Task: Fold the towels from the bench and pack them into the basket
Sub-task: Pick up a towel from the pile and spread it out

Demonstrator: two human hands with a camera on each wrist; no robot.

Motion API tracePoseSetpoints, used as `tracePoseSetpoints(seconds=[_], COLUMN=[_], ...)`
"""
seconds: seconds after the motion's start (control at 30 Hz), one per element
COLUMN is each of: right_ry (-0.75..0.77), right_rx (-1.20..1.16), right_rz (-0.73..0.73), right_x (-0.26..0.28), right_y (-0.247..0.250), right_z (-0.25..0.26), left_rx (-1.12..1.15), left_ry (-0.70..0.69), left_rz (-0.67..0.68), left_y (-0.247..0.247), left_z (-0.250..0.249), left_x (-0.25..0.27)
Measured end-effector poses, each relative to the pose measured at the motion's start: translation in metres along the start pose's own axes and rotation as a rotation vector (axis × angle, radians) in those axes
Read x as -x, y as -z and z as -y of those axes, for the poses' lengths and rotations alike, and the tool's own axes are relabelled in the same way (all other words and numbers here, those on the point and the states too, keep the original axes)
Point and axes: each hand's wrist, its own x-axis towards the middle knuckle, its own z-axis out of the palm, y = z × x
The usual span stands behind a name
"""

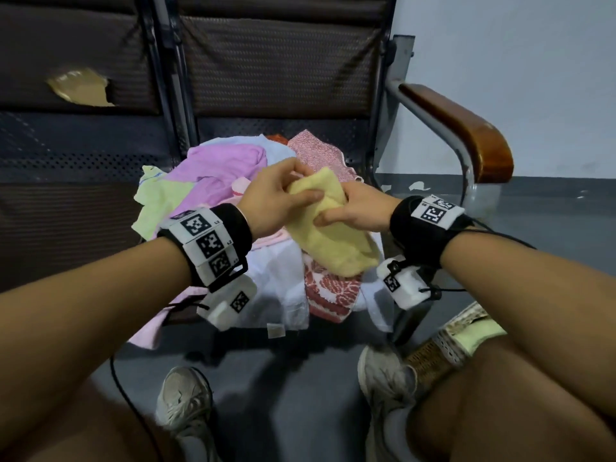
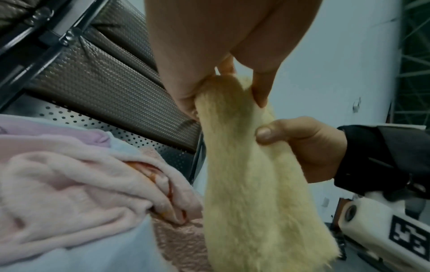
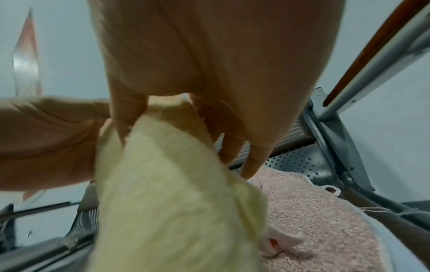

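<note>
A yellow towel (image 1: pixel 328 228) hangs bunched above the pile of towels (image 1: pixel 216 175) on the bench seat. My left hand (image 1: pixel 280 198) pinches its upper end between thumb and fingers. My right hand (image 1: pixel 353 211) grips the same towel just to the right, thumb on its front. In the left wrist view the yellow towel (image 2: pixel 256 184) drops from my left fingers (image 2: pixel 186 95) while the right hand (image 2: pixel 300 143) pinches its edge. In the right wrist view my right fingers (image 3: pixel 125 117) hold the yellow towel (image 3: pixel 167 193) over a pink towel (image 3: pixel 314 211).
The pile holds purple, light green, white, pink and red-patterned towels. The bench has a dark padded backrest (image 1: pixel 276 61) and a wooden armrest (image 1: pixel 466 128) on the right. A woven basket (image 1: pixel 433 355) with a light green cloth sits on the floor by my right shoe (image 1: pixel 386 381).
</note>
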Motion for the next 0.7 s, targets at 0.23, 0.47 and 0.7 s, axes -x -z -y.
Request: tracePoseSetpoints(seconds=[0.23,0.47,0.7], right_ry=[-0.074,-0.305,-0.695], right_rx=[-0.532,-0.694,-0.795], right_rz=[-0.176,-0.465,-0.716], right_x=[0.049,0.154,0.265], right_y=[0.04,0.104,0.093], right_z=[-0.022,-0.141,-0.296], left_rx=[0.35,0.239,0.053], left_ry=[0.269,0.384,0.614], left_rz=[0.248,0.626,0.813], left_y=[-0.059,-0.208,-0.384], left_z=[-0.022,-0.023,0.017], left_x=[0.005,-0.005,0.016])
